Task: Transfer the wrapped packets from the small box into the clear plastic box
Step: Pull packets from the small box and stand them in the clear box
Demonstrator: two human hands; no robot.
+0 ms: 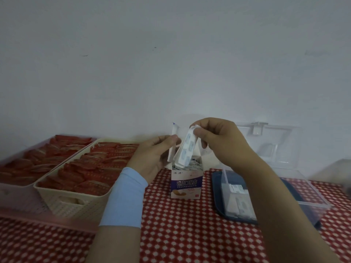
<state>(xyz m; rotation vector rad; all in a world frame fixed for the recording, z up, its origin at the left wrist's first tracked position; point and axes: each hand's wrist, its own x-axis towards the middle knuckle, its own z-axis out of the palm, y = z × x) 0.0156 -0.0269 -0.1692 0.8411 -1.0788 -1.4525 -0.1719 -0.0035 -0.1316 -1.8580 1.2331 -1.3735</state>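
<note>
A small purple and white box (186, 184) stands upright on the red patterned tablecloth, its top open and several wrapped packets showing inside. My left hand (152, 156) holds the box's raised top flap at its left side. My right hand (218, 141) pinches a bunch of white wrapped packets (185, 150) by their upper end; their lower end is still inside the box mouth. To the right stands the clear plastic box (311, 196) with its lid open against the wall. Some white packets (237, 198) lie inside it.
A cream basket (76, 202) and a pink tray (19, 198), both full of red packets, fill the left side. A dark blue tray (220, 196) lies under the clear box. The white wall runs close behind everything.
</note>
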